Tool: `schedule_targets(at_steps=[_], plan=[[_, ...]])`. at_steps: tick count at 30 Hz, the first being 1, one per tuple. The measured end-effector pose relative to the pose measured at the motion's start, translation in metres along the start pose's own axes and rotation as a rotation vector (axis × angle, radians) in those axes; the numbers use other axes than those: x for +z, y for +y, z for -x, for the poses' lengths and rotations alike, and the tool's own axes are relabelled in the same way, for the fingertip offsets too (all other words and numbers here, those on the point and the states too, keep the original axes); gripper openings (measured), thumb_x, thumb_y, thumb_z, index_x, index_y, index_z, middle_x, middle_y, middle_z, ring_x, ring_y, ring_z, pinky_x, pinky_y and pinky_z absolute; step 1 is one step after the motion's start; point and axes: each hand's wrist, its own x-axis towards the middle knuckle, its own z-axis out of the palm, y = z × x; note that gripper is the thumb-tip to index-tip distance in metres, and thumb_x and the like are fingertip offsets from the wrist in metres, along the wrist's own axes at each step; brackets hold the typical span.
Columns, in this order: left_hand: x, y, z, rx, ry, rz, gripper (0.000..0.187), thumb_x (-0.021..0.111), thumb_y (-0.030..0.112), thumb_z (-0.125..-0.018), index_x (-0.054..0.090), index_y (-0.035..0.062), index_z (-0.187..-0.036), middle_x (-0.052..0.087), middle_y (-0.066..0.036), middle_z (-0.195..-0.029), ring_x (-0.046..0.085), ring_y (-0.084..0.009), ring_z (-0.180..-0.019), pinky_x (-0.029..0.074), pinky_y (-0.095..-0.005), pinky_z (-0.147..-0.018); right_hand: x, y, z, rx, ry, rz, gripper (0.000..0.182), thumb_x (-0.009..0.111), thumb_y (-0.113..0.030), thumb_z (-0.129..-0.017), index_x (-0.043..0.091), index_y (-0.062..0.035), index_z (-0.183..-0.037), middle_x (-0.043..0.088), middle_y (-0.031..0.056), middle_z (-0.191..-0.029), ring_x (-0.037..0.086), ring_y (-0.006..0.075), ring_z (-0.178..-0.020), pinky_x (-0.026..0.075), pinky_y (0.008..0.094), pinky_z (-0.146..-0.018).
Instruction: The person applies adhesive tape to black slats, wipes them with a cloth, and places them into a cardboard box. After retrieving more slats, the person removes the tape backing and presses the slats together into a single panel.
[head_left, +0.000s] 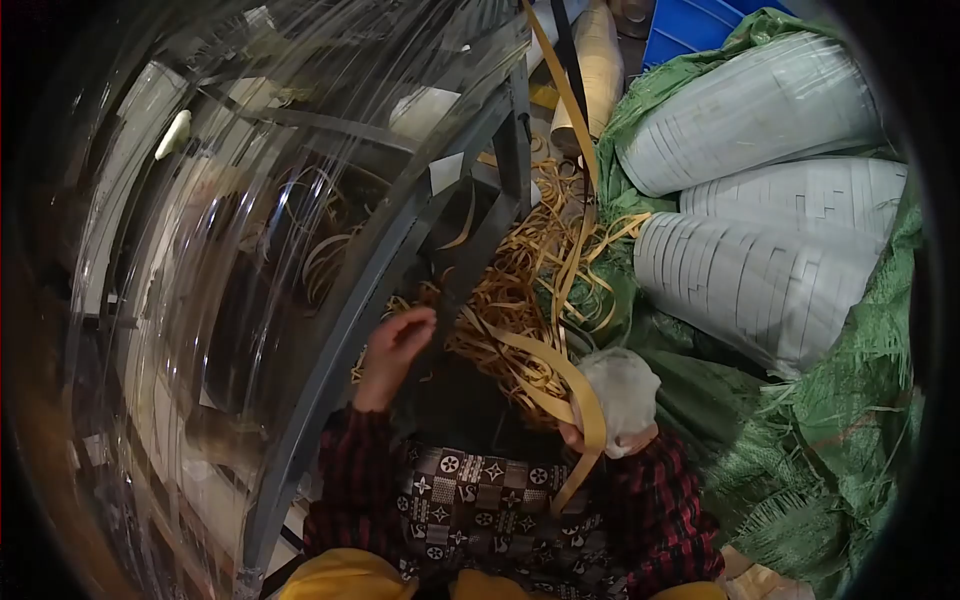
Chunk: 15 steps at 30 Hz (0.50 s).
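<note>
Has the left hand [395, 348] raised just beside a grey metal frame [322, 378], with fingers loosely bent and nothing visible in the grip; cannot tell whether thumb and fingertips touch. Has the right hand [640, 438] near the lap, with a white covering or bundle [618, 395] on or in it; cannot tell which. Has a wide yellow strip [594, 425] looped from the pile of curled strips [510, 295] past the right thumb, down in front of the patterned apron [480, 505]; cannot tell whether clamped in that hand or merely touching it. Shows, on the right, white stacks [755, 280] lying in a green sack [860, 450], near a blue bin [690, 30]. Shows, across the left, shiny clear plastic [170, 260].
</note>
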Motion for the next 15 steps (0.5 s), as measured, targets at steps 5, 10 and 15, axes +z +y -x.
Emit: schedule_targets(at_steps=[5,10,15], plan=[[-0.042,-0.146,-0.083,0.075,0.253,-0.737,0.043,0.052,0.006,-0.081,0.042,0.0020,-0.123,0.054,-0.009,-0.085,0.053,-0.0210,-0.075,0.043,-0.0315,-0.068,0.029,-0.048,0.042,0.081,-0.023,0.136,0.065,0.072,-0.021,-0.059,0.042,-0.0036,-0.114,0.055,0.0116,-0.096,0.054,0.0182,-0.083,0.045,0.0295,-0.071],[-0.040,-0.168,-0.147,0.274,0.060,-0.992,0.045,0.052,0.007,-0.080,0.042,0.0042,-0.124,0.053,-0.008,-0.084,0.050,-0.0227,-0.071,0.040,-0.0336,-0.065,0.056,-0.066,0.060,0.121,-0.090,0.314,0.059,0.071,-0.019,-0.060,0.045,-0.0023,-0.110,0.057,0.0131,-0.092,0.056,0.0193,-0.081,0.045,0.0302,-0.070],[-0.110,-0.253,-0.181,0.164,0.133,-0.340,0.027,0.052,0.017,-0.085,0.049,0.0018,-0.106,0.052,-0.012,-0.099,0.051,-0.0241,-0.090,0.042,-0.0329,-0.072,0.065,-0.060,0.022,0.168,-0.020,0.594,0.054,0.071,-0.016,-0.061,0.047,-0.0010,-0.107,0.058,0.0147,-0.087,0.058,0.0205,-0.079,0.045,0.0309,-0.069]])
